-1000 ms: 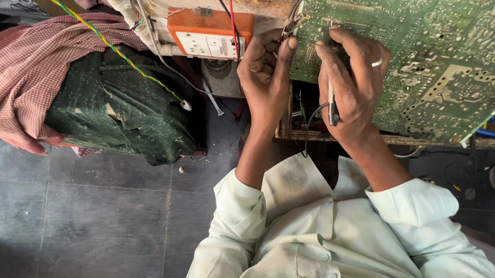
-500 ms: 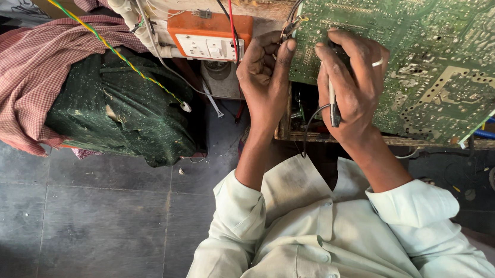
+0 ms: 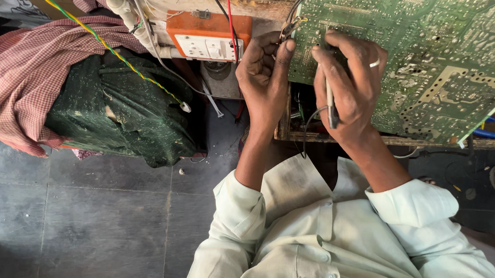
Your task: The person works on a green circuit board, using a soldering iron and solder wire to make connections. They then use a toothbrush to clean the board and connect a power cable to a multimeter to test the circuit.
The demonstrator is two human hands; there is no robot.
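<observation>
Lighting soft, even daylight, brightest on the green circuit board (image 3: pixel 433 60) and pale shirt (image 3: pixel 333 248), dim in the recess beneath the board and toward the grey floor (image 3: pixel 73 219); shadows faint, focus sharp, no glare, slight edge stretching.

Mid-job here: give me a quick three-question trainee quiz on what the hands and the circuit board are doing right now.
1. True or false: the right hand holds a thin metal tool against the green circuit board.
2. What does the left hand grip? A) the board's left edge B) the checked cloth C) the orange socket box
3. Fill in: the orange socket box lies to the ___ of the left hand.

Key: 1 true; 2 A; 3 left
</observation>
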